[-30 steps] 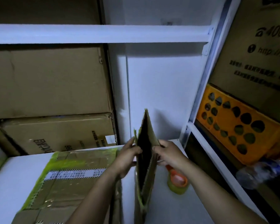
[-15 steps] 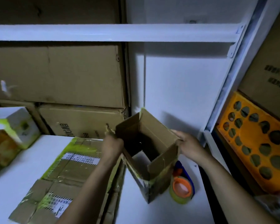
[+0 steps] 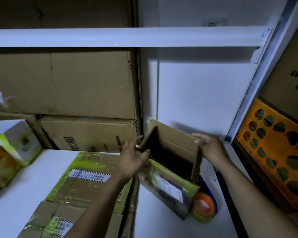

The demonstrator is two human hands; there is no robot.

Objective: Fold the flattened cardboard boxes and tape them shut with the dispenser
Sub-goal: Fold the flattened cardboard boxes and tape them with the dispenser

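Observation:
A small brown cardboard box (image 3: 172, 148) with green tape stands opened up on the white shelf, its mouth facing me and its flaps spread. My left hand (image 3: 132, 158) is at its left flap with fingers straight, the thumb against the flap's edge. My right hand (image 3: 209, 146) grips the far right corner of the box. A tape dispenser (image 3: 203, 207) with an orange core and a yellowish roll lies just right of the box, partly hidden behind it. A stack of flattened boxes (image 3: 79, 186) with green tape and white labels lies to the left.
Large brown cartons (image 3: 67, 86) fill the back of the shelf. A taped-up small box (image 3: 12, 152) stands at the far left. A white shelf beam (image 3: 127, 37) runs overhead. An orange perforated crate (image 3: 279, 152) sits on the neighbouring rack at right.
The box went from a flat upright sleeve to an opened rectangular shape. My left hand let go of the left side and now lies straight against the flap. The camera shifted left.

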